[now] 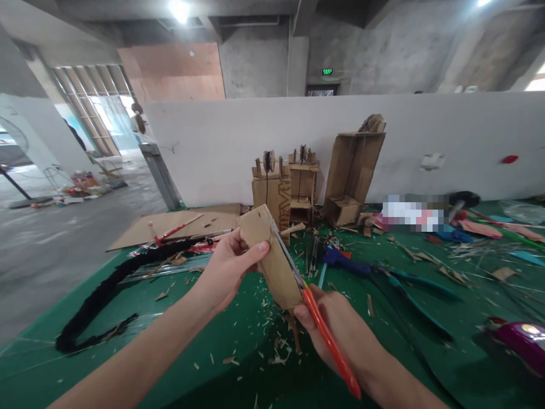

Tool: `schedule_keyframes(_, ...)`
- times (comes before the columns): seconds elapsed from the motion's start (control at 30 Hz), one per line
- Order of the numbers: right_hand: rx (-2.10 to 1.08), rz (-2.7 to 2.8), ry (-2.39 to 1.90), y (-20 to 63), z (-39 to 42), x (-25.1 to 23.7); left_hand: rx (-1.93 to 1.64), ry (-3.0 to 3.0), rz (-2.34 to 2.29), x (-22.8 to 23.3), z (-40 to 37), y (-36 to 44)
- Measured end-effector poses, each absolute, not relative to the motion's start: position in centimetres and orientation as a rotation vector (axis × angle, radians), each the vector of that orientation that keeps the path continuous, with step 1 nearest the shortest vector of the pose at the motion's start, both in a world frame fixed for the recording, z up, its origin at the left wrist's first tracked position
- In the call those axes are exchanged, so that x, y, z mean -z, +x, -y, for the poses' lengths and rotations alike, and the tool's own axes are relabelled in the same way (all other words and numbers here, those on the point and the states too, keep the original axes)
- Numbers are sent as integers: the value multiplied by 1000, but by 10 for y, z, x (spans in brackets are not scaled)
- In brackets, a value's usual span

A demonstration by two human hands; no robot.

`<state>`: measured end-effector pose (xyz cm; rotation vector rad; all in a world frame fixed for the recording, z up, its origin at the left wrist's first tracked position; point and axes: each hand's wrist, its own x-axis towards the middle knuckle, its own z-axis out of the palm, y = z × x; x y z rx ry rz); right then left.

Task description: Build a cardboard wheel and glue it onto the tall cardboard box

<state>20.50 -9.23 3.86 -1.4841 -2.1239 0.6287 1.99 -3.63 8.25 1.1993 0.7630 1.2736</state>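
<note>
A flat brown cardboard piece [276, 264] is held up over the green table, pinched by my left hand [238, 258] with the thumb on its front face. My right hand [336, 324] is closed around a cutting tool with a long red handle [326, 329]. Its thin metal blade [288, 255] lies along the right edge of the cardboard; whether it is a knife or scissors I cannot tell. My right thumb is by the cardboard's lower end. A narrow cardboard strip [293, 229] juts out beside the upper edge.
Behind stand cardboard structures with spools [269, 193] and a tall open cardboard box [353, 170], before a white partition [213, 142]. Teal-handled pliers [409, 289], a glue gun [347, 261] and a purple object [522, 341] lie right. A black fuzzy length [97, 289] curves left. Scraps litter the green tabletop [170, 352].
</note>
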Motion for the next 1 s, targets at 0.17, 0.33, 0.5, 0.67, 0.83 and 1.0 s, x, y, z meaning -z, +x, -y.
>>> schedule_keyframes(0.17, -611, 2088, -1553, 204, 91, -37, -1270, 1211, -796, -84, 37, 19)
schedule_keyframes(0.33, -630, 2114, -1421, 208, 92, -35, -1248, 1265, -825, -82, 35, 17)
schedule_keyframes(0.5, -659, 2153, -1295, 209, 94, -39, -1205, 1352, -835, -81, 38, 18)
schedule_keyframes(0.67, -666, 2075, -1369, 205, 97, -37, -1133, 1362, -853, -85, 41, 17)
schedule_keyframes(0.83, -698, 1973, -1451, 203, 99, -33, -1142, 1296, -849, -86, 40, 18)
schedule_keyframes(1.0, -588, 1981, -1459, 208, 90, -37, -1065, 1384, -858, -86, 37, 16)
